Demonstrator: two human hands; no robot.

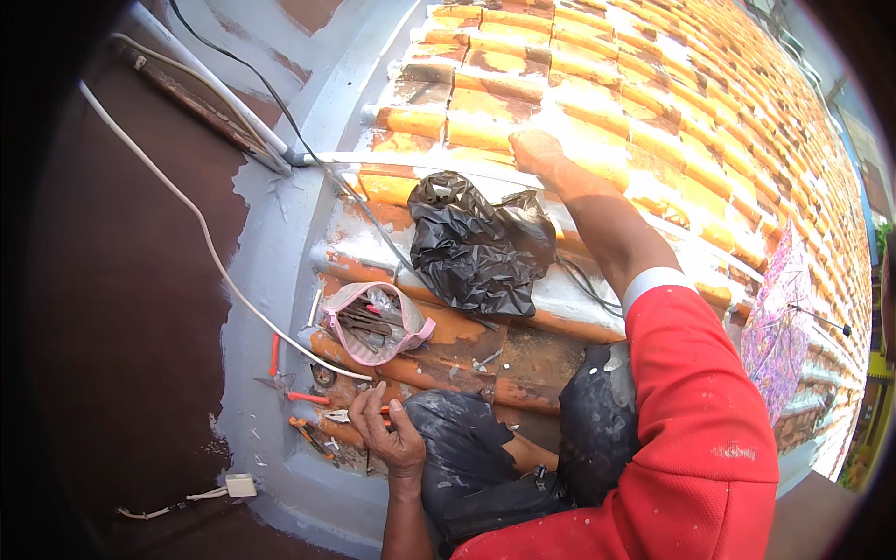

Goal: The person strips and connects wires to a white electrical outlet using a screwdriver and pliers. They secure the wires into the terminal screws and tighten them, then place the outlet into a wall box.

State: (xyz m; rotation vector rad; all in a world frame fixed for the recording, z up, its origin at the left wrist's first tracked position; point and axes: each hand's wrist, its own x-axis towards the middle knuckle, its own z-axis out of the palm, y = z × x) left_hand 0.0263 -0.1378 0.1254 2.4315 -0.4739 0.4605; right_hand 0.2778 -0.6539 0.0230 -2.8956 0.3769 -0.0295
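My left hand is low in the picture, fingers half curled and apart, just below the loose end of a white cable and beside orange-handled pliers. My right hand reaches up into glare at the white pipe, fingers closed; what they hold is unclear. Beneath that arm lies a crumpled black plastic bag. A pink-edged pouch full of small tools rests on the tiles left of my knees, with red-handled snips nearby.
Orange roof tiles rise away to the top and right. A grey-edged dark brown wall runs along the left, with a small white box on wiring. Thin dark cables cross the tiles. A patterned pink umbrella stands at the right.
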